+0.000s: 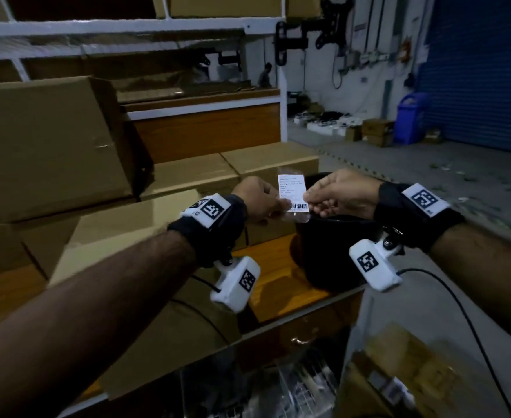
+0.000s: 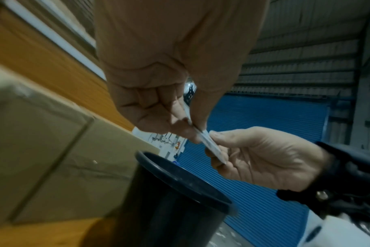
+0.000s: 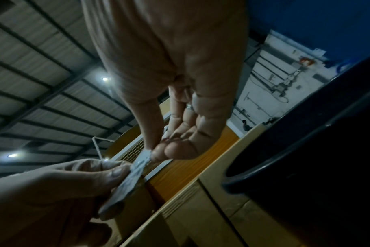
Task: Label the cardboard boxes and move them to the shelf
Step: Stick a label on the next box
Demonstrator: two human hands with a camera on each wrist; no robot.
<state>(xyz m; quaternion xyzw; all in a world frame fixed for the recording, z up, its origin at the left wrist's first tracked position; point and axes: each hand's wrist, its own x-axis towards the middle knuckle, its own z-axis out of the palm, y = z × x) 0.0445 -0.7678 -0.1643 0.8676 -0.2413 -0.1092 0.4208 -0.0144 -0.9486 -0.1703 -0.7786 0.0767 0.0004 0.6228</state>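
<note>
A small white label (image 1: 292, 191) with printed text and a barcode, on a clear backing, hangs upright between both hands above the black bin. My left hand (image 1: 266, 202) pinches its lower left edge between thumb and fingers. My right hand (image 1: 329, 194) pinches its right edge. The left wrist view shows the label (image 2: 209, 145) edge-on between the left hand (image 2: 169, 117) and the right hand (image 2: 254, 155). The right wrist view shows the label (image 3: 129, 177) blurred between the right hand (image 3: 171, 147) and the left hand (image 3: 63, 188). Several plain cardboard boxes (image 1: 49, 143) are stacked at left and ahead.
A black bin (image 1: 332, 251) stands on a wooden counter (image 1: 284, 285) right below the hands. White shelf rails (image 1: 112, 28) with more boxes run above. A drawer with a handle (image 1: 301, 340) sits below the counter. A blue shutter (image 1: 483, 70) and floor clutter lie at far right.
</note>
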